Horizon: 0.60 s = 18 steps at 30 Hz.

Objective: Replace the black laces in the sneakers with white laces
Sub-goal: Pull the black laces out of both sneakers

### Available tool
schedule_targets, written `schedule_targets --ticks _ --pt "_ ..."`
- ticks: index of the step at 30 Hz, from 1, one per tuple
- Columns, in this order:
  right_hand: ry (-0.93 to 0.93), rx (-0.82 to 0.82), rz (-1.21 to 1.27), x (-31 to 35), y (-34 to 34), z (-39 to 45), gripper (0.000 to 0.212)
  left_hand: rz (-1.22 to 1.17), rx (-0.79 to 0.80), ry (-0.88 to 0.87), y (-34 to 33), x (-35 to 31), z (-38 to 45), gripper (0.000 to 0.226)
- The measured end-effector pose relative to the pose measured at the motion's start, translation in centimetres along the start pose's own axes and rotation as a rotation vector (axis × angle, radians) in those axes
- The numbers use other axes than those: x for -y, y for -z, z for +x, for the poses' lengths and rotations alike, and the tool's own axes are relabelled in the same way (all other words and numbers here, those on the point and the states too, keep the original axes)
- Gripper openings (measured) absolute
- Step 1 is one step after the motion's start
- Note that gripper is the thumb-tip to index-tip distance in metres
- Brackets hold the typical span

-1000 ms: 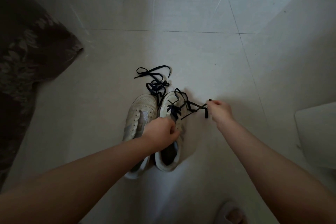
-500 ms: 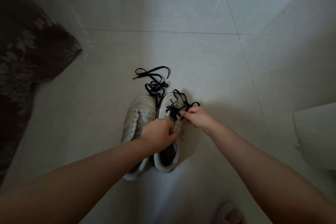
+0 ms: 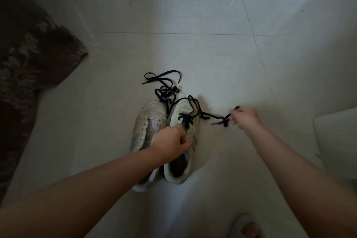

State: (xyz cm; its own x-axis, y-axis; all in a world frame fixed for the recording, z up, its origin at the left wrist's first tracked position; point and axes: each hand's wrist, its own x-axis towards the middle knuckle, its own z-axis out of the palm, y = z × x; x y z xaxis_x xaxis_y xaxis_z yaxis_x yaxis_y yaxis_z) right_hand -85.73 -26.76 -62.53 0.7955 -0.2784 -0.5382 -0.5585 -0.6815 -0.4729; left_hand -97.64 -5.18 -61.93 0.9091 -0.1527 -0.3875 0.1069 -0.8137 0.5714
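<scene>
Two sneakers (image 3: 164,137), right hand (image 3: 246,119) pulled black lace (image 3: 212,117) back out rightward, left hand (image 3: 172,144) still gripping shoe

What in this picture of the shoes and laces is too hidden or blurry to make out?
- Head view: the right hand is motion-blurred, so its fingers' grip on the black lace is unclear.
- The left hand covers the right sneaker's lower eyelets.
- The left forearm hides the left sneaker's heel.
- No white laces are in view.

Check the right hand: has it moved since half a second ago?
Yes. The right hand swung rightward, away from the right sneaker, drawing the black lace out.
</scene>
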Motion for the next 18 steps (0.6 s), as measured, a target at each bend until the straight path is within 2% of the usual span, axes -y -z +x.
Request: schedule_targets --ticks 3,5,6,8,10,11,12,15,18 --pt "0.117 0.483 -0.512 1.0 -2.0 -4.0 0.03 -0.094 -0.054 0.014 -0.1 0.1 -0.3 0.03" --pt "0.201 0.671 -0.79 1.4 -3.0 -5.2 0.031 -0.167 -0.114 0.057 0.2 0.3 -0.3 0.034" --pt "0.249 0.671 -0.837 1.6 -3.2 -5.2 0.032 -0.172 -0.125 0.083 0.3 0.5 -0.3 0.036" --pt "0.392 0.455 -0.755 2.1 -3.6 -4.9 0.029 -0.178 -0.114 0.145 0.5 0.7 -0.1 0.034" --pt "0.522 0.175 -0.421 3.1 -4.1 -5.3 0.016 -0.196 -0.112 0.182 0.6 0.6 0.1 0.03" --pt "0.613 0.106 -0.258 3.6 -4.5 -5.7 0.008 -0.195 -0.114 0.188 0.6 0.6 0.1 0.029" --pt "0.744 0.093 -0.208 4.2 -4.9 -6.1 0.007 -0.187 -0.116 0.19 0.7 0.5 0.2 0.028" --pt "1.089 0.152 -0.404 4.9 -6.1 -6.3 0.021 -0.166 -0.122 0.179 0.6 0.5 0.3 0.025" --pt "1.124 0.09 -0.631 4.5 -5.9 -5.7 0.015 -0.132 -0.14 0.183 0.4 0.8 0.3 0.022"
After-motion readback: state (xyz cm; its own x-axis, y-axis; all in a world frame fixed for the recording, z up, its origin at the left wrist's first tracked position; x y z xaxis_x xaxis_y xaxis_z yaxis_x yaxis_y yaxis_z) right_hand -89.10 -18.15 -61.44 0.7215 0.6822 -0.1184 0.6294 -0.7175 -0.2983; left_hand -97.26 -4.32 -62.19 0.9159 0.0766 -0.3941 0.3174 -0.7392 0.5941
